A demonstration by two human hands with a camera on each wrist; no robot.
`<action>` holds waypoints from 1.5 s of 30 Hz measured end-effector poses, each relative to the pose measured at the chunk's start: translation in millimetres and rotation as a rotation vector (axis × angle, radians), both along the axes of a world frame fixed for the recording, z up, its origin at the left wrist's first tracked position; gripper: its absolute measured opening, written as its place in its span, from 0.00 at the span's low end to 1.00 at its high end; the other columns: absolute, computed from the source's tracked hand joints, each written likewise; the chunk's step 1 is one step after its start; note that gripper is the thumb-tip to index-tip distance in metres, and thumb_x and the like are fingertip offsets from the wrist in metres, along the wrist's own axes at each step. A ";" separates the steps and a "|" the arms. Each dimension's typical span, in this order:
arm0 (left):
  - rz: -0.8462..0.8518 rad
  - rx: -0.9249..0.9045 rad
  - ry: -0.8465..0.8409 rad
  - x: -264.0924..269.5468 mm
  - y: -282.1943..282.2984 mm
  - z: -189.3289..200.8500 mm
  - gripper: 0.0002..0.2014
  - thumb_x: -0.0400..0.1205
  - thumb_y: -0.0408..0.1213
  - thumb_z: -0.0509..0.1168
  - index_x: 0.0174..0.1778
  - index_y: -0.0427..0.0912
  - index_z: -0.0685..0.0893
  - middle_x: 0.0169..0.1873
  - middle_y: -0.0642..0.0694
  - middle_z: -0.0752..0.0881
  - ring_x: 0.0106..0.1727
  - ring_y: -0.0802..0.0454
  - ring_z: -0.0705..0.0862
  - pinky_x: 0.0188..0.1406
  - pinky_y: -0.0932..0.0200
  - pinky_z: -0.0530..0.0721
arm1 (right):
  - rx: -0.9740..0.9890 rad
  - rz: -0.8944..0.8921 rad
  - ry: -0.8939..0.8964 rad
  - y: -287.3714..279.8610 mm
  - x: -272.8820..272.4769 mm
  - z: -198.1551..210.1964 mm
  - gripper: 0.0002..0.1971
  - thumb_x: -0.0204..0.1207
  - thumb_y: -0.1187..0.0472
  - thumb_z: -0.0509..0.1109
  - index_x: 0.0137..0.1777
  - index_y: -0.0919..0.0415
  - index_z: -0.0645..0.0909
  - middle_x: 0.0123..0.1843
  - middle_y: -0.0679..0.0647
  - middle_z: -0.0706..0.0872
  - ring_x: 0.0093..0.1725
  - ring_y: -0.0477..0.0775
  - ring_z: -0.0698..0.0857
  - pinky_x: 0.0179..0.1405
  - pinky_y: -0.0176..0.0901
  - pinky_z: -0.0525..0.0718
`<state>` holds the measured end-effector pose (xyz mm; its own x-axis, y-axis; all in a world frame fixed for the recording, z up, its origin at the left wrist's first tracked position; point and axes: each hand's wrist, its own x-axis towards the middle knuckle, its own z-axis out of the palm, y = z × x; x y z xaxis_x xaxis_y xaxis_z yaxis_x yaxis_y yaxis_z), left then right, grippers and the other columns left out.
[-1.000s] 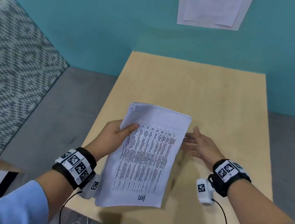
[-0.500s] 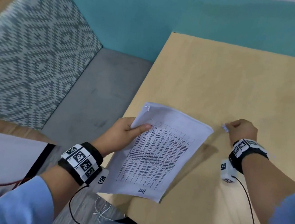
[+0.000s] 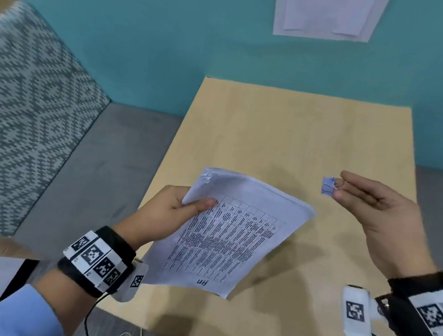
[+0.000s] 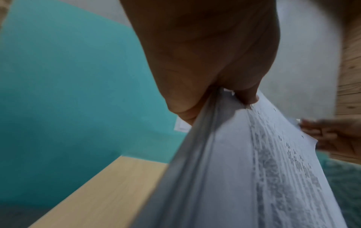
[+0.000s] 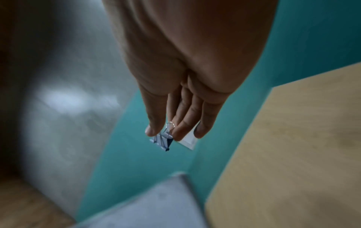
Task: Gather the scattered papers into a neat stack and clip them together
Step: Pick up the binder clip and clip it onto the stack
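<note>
My left hand (image 3: pixel 163 216) holds the stack of papers (image 3: pixel 233 235) in the air above the near part of the table (image 3: pixel 291 126), thumb pressed on the printed top sheet and the other fingers underneath. The stack is tilted, its far corner pointing away from me and to the right, and a printed grid of text faces up. From the left wrist camera the sheets (image 4: pixel 244 169) fan out below my thumb, their edges lined up closely.

My right hand (image 3: pixel 374 209) is raised to the right of the papers, apart from them, with its fingers nearly straight. It pinches a small pale blue binder clip (image 3: pixel 328 186) between thumb and fingertips by its wire handles. In the right wrist view the clip (image 5: pixel 163 141) hangs just past my fingertips, and a corner of the papers (image 5: pixel 156 200) lies below it, blurred.

Behind the table stands a teal wall (image 3: pixel 148 29) with a white sheet (image 3: pixel 328 9) fixed on it.
</note>
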<state>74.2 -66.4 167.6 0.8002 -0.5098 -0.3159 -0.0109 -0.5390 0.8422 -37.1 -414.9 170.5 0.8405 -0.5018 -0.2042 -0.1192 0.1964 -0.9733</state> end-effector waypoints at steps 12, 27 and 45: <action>-0.281 -0.033 -0.400 -49.2 -58.0 52.1 0.37 0.83 0.76 0.59 0.34 0.39 0.76 0.29 0.54 0.73 0.33 0.59 0.72 0.33 0.53 0.72 | -0.084 0.172 -0.216 24.8 -100.8 95.9 0.18 0.65 0.70 0.80 0.57 0.68 0.90 0.53 0.57 0.97 0.55 0.52 0.96 0.59 0.35 0.90; -0.337 0.017 -0.590 -73.7 -67.2 86.9 0.28 0.91 0.39 0.69 0.29 0.72 0.72 0.23 0.62 0.74 0.25 0.63 0.68 0.27 0.69 0.65 | -0.889 0.083 -0.128 25.6 -112.2 126.5 0.08 0.72 0.58 0.86 0.50 0.49 0.96 0.48 0.32 0.95 0.50 0.29 0.91 0.50 0.21 0.81; -0.452 0.140 -0.696 -82.1 -58.1 108.8 0.24 0.81 0.31 0.60 0.61 0.67 0.85 0.47 0.70 0.90 0.43 0.62 0.87 0.43 0.50 0.88 | -1.106 0.205 -0.193 26.4 -98.8 117.2 0.06 0.70 0.64 0.87 0.39 0.59 0.91 0.47 0.42 0.96 0.48 0.41 0.92 0.73 0.54 0.81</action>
<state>-7.9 -124.5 276.4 0.5640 -0.8209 0.0902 -0.7430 -0.4567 0.4893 -135.9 -388.5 287.8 0.8966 -0.1759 0.4064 0.1205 -0.7861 -0.6062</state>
